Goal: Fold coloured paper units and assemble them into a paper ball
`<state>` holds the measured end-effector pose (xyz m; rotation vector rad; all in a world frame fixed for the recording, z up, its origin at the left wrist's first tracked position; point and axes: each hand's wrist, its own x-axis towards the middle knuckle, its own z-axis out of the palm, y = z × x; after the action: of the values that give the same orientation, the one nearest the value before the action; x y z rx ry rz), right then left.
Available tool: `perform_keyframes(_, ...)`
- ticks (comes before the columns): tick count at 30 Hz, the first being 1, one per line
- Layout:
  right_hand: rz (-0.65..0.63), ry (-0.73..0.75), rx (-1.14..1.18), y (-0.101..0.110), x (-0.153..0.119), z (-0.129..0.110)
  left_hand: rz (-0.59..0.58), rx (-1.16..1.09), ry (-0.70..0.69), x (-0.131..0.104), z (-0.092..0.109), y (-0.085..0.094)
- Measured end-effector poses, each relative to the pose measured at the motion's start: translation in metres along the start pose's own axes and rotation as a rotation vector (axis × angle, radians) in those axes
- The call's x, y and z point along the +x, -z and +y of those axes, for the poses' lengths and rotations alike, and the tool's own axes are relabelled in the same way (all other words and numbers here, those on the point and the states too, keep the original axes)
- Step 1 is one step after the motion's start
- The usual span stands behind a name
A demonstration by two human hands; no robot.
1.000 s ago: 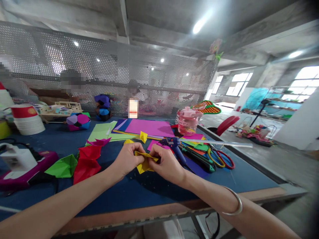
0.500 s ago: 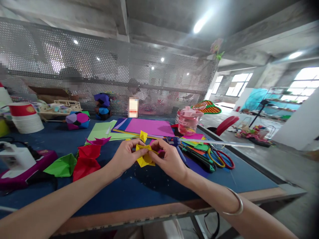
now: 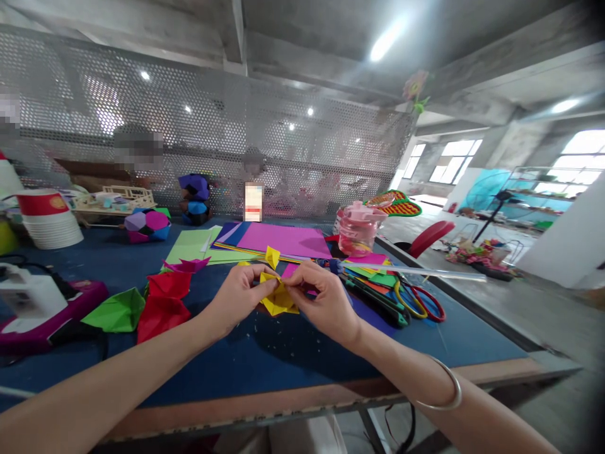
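Between my two hands is a piece of folded yellow paper (image 3: 278,301), held just above the blue table. My left hand (image 3: 241,295) pinches its left side with thumb and forefinger. On the right, my right hand (image 3: 324,299) has thumb and fingers closed at the paper's upper right edge; the fingertips partly hide the folds. Behind the hands a small yellow folded piece (image 3: 272,256) stands up. To the left lie red folded paper (image 3: 163,315), green folded paper (image 3: 116,312) and a pink folded piece (image 3: 186,265).
A glue gun (image 3: 333,266) with a clear stick lies behind my right hand. Beside it are a green-black cutter (image 3: 378,299), scissors (image 3: 428,302) and a pink jar (image 3: 358,230). Coloured sheets (image 3: 288,241) lie at the back. Paper cups (image 3: 50,221) and a power strip (image 3: 80,309) are left.
My right hand has shifted slightly, its fingers now more bunched at the paper's upper right. The yellow paper has turned a little, showing different folds. My left hand keeps its pinch.
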<state>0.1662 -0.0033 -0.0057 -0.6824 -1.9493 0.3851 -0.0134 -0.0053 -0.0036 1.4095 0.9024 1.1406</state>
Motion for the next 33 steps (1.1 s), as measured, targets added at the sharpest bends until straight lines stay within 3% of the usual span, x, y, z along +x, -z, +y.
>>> perform_keyframes(8, -0.13, 0.271, -0.243, 0.011, 0.001, -0.001, -0.011, -0.064, 0.05, -0.002, 0.005, 0.001)
perform_keyframes(13, -0.157, 0.335, -0.357, 0.012, -0.001, 0.002, -0.015, -0.026, 0.073, 0.0, 0.003, 0.003)
perform_keyframes(18, -0.088, 0.256, -0.284, 0.009, -0.003, -0.002, -0.009, 0.073, 0.007, 0.004, -0.002, 0.003)
perform_keyframes(24, -0.057, -0.093, -0.187, 0.0, -0.002, -0.005, 0.035, 0.346, -0.206, 0.002, -0.001, 0.005)
perform_keyframes(28, -0.082, -0.111, -0.184, -0.001, -0.002, -0.003, 0.06, 0.557, -0.312, -0.001, -0.003, 0.006)
perform_keyframes(33, -0.097, -0.064, -0.229, 0.001, -0.003, -0.004, 0.034, 0.613, -0.31, -0.001, -0.004, 0.006)
